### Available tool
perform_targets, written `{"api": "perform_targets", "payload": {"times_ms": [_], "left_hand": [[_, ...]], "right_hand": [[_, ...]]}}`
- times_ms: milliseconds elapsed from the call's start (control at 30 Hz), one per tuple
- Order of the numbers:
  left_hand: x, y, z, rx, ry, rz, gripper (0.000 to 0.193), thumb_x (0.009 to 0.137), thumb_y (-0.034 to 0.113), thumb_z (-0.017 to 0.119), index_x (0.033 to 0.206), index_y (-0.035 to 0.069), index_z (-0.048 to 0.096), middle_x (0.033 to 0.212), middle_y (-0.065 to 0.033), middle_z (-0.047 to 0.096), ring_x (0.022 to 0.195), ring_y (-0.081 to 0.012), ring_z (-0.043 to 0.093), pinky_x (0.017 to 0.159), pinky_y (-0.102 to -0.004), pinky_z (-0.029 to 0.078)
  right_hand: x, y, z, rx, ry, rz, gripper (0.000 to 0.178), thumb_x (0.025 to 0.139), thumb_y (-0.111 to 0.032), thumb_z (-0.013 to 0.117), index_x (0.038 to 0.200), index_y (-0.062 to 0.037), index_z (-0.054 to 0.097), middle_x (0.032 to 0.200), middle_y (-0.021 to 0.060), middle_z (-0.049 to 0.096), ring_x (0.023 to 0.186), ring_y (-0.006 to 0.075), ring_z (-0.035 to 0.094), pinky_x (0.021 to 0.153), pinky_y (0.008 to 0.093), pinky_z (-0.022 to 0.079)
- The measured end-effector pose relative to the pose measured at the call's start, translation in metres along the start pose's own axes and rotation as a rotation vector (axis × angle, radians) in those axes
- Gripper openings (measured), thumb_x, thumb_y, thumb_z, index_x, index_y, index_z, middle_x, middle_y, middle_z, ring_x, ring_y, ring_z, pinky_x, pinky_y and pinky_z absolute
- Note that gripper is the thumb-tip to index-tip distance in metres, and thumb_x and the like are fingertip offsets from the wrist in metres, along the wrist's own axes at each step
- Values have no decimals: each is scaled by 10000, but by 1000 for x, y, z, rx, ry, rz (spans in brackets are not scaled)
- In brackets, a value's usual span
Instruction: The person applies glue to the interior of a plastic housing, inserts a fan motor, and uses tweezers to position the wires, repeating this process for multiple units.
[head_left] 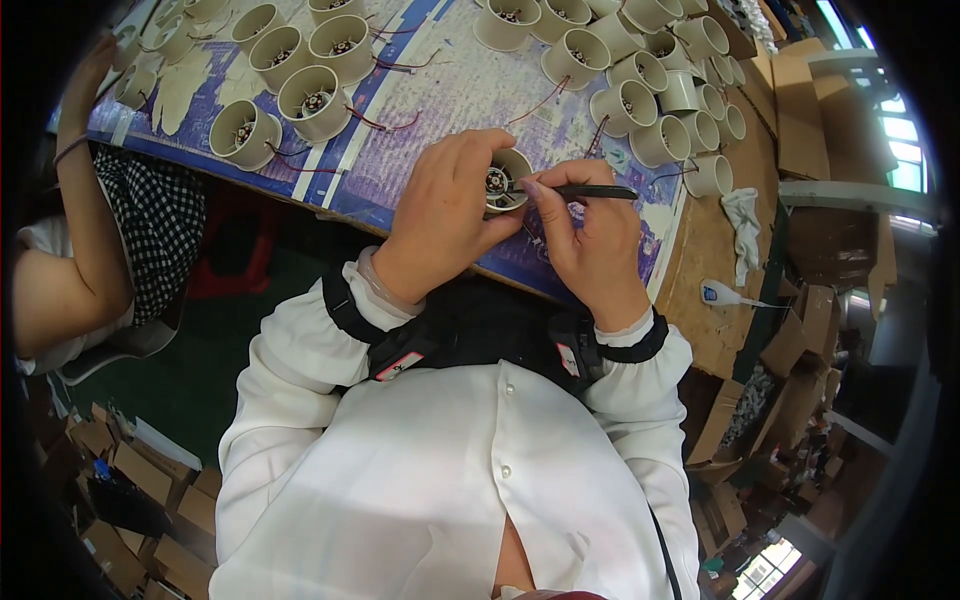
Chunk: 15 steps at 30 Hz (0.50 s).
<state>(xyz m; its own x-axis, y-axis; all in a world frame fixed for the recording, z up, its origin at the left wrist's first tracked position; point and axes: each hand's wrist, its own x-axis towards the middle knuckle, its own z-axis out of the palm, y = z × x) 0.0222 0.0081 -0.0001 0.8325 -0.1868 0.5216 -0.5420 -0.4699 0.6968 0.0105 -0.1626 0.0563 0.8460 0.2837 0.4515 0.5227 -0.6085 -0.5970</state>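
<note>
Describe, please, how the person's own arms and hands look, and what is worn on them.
The left hand and the right hand wear no gloves. Both arms have loose white sleeves, gathered near the wrists. A black strap goes around the left sleeve, and a similar black band around the right one. The left wrist also has a pale ring, perhaps a bangle.

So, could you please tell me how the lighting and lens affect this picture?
Head view: fisheye distortion, with the corners falling to black; head view: windows at upper right glare, while the green floor is dim; head view: left hand and right hand look fairly sharp, but small parts inside the cup are hard to make out.
</note>
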Motion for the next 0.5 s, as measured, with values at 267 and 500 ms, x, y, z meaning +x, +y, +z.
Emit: {"api": "perform_targets", "payload": {"times_ms": [267,500], "left_hand": [[-1,1,-1,14,9,12,654,704,116,857,1269,62,533,1094,-123,642,1004,-352,616,868,-423,490],[-1,-1,0,12,9,14,647,703,114,855,1262,60,533,1092,-126,638,1007,-354,614,868,-426,490]], "right_hand": [[-1,5,3,-48,-14,-132,95,927,-61,714,991,-12,665,892,99,664,748,227,659,655,328,509],[-2,2,3,-23,24,-70,116,921,-57,719,1003,-8,655,890,101,661,749,233,658,659,337,509]]}}
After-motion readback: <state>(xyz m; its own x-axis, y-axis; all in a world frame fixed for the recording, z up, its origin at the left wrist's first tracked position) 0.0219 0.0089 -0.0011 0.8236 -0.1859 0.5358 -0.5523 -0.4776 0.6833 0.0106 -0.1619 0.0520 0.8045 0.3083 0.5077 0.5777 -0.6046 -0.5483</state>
